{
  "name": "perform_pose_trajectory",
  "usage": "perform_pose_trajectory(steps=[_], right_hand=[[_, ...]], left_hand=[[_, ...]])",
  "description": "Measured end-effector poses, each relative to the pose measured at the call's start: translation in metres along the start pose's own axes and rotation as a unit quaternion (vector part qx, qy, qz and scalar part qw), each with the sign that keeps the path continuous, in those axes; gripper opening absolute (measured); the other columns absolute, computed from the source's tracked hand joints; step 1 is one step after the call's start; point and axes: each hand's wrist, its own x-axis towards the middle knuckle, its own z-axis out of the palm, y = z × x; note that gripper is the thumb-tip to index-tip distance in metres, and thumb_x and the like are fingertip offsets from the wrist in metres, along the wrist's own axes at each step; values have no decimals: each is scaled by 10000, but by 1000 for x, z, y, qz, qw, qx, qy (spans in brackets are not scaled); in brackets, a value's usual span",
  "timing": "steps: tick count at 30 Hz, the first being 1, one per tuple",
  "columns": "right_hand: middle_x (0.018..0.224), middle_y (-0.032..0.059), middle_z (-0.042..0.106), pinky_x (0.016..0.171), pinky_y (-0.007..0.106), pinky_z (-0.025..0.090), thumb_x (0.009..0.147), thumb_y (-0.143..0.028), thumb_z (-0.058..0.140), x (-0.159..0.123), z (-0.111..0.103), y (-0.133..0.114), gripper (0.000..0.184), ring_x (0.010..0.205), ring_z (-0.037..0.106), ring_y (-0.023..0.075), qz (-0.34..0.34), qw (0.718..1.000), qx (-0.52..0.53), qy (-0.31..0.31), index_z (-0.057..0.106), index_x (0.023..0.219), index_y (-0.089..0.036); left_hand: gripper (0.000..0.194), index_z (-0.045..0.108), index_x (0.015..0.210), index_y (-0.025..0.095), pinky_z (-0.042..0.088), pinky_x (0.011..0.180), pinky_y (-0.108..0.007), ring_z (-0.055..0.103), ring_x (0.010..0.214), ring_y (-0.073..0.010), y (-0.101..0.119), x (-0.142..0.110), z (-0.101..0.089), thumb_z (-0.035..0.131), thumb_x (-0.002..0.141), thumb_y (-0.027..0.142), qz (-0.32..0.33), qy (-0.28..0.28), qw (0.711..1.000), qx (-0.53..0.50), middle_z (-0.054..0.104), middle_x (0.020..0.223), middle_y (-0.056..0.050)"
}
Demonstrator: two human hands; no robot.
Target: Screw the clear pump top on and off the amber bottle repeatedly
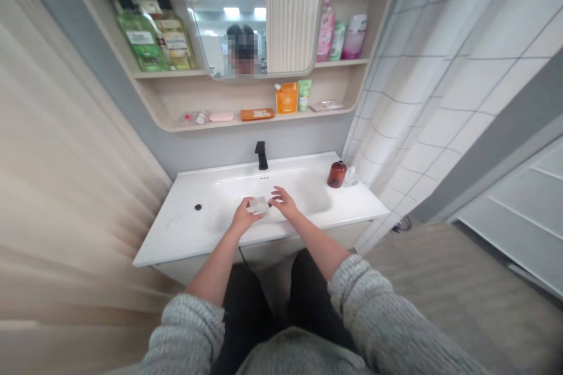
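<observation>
Over the white sink basin (312,194), my left hand (244,215) grips a small clear, see-through container (258,206) by its left side. Whether it is glass or plastic, I cannot tell. Just right of it is my right hand (285,204), its fingers spread and slightly curled, with the thumb near the container. A tiny dark spot shows between the right thumb and the container; whether it is the drain or a cap is unclear. Beyond both hands, the black faucet (261,156) stands at the back of the basin.
An amber bottle (337,174) and a clear item (350,177) stand on the counter's right. A black round fitting (197,207) is set in the left side. Above hangs a mirrored shelf unit holding green bottles (143,41), pink bottles (326,32) and an orange pouch (287,99). Curtains flank both sides.
</observation>
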Motion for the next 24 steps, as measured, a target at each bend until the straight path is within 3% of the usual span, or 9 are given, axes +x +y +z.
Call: perform_pose_trajectory(steps=[4, 9, 12, 15, 18, 24], right_hand=[[1109, 95, 748, 904, 437, 614, 865, -512, 738, -4, -32, -5, 536, 1038, 727, 297, -27, 983, -89, 161, 642, 1321, -248], [1014, 77, 689, 976, 464, 561, 899, -516, 645, -23, -107, -8, 367, 966, 644, 295, -48, 924, -221, 309, 595, 1146, -248], [1066, 100, 686, 984, 467, 558, 893, -511, 651, -27, -151, -10, 374, 988, 635, 299, -49, 882, -286, 372, 581, 1140, -239], [1239, 183, 692, 1051, 520, 543, 877, -514, 700, -16, -188, -18, 513, 1155, 641, 360, -48, 840, -363, 400, 590, 1264, -195], [1404, 259, 668, 1170, 582, 475, 868, -518, 747, 6, -218, -30, 692, 1334, 591, 425, -74, 805, -450, 379, 571, 1423, -142], [1425, 317, 680, 1174, 580, 451, 834, -522, 835, 47, -246, -46, 845, 1283, 599, 441, -62, 780, -528, 329, 558, 1492, -69]], left_hand=[[751, 669, 1184, 248, 640, 903, -439, 719, 1042, -266, 1, 0, 0, 1026, 529, 327, -5, 20, 1000, -4, 712, 1092, -39], [754, 683, 1185, 244, 654, 934, -453, 717, 1110, -273, -1, 1, 2, 1044, 526, 308, -6, 21, 1000, 1, 711, 1136, -56], [739, 679, 1187, 251, 667, 917, -469, 741, 1048, -266, -3, 2, 2, 1041, 544, 298, -8, 16, 1000, -16, 720, 1109, -44], [770, 678, 1192, 246, 673, 907, -466, 749, 1040, -272, -5, 3, 2, 1056, 524, 312, -5, 19, 1000, -18, 724, 1105, -45], [786, 676, 1196, 243, 670, 887, -437, 744, 1076, -284, -6, 3, 2, 1063, 519, 338, -4, 17, 1000, -13, 727, 1118, -56], [793, 670, 1221, 241, 650, 898, -415, 718, 1080, -263, -11, 5, 1, 1045, 528, 337, -9, 16, 1000, -11, 706, 1139, -56]])
